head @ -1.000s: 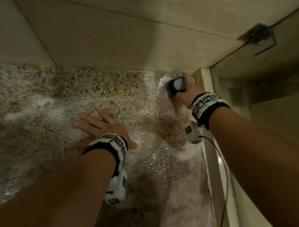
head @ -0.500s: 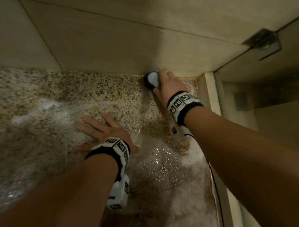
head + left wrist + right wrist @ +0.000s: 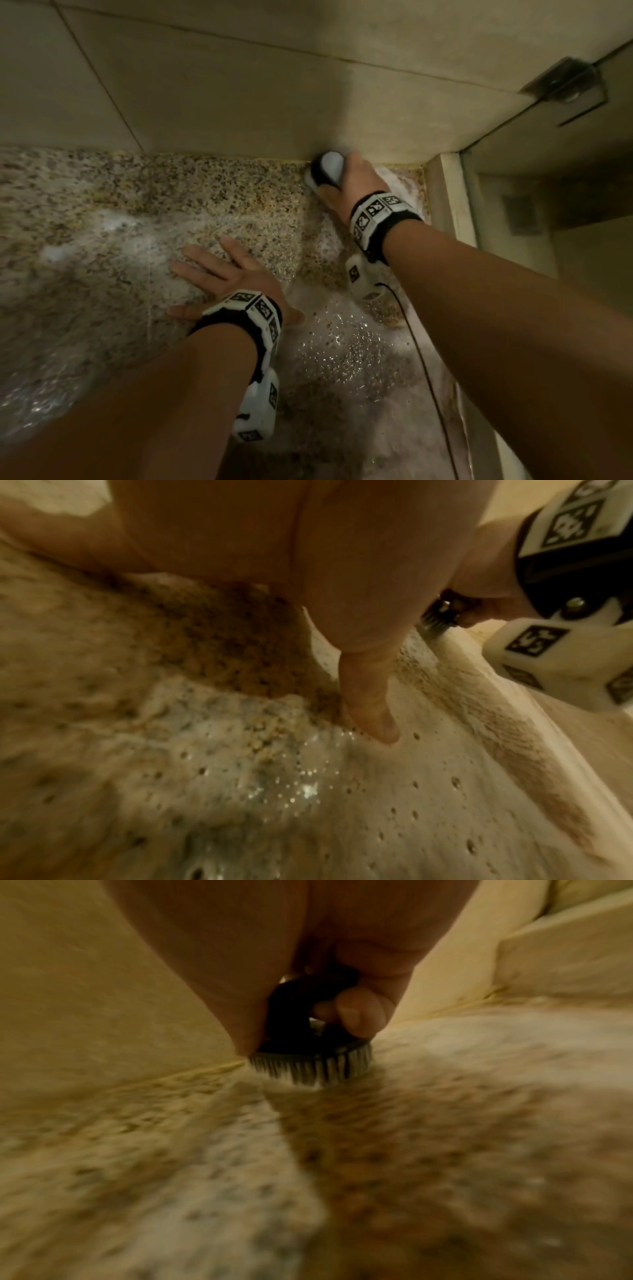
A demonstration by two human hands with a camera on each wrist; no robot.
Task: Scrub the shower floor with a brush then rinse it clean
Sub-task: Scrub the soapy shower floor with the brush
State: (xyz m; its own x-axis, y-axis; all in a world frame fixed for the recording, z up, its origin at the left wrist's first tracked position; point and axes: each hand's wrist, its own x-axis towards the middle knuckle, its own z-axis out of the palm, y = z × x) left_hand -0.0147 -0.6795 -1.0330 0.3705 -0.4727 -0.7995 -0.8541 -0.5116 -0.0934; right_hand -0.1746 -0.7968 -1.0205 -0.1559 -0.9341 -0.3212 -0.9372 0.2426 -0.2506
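Right hand (image 3: 352,181) clenched around brush (image 3: 327,168), bristles on soapy shower floor (image 3: 102,212) at wall (image 3: 239,102) edge, left hand (image 3: 233,274) flat, fingers spread on floor

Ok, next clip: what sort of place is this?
Most likely a shower stall in a bathroom. The speckled stone floor is wet and covered in soap foam, tiled walls meet it in a corner, and a glass panel with a metal hinge closes the right side.

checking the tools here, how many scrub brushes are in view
1: the brush is gripped by the right hand, bristles on the shower floor at its edge against the wall. No other shows.
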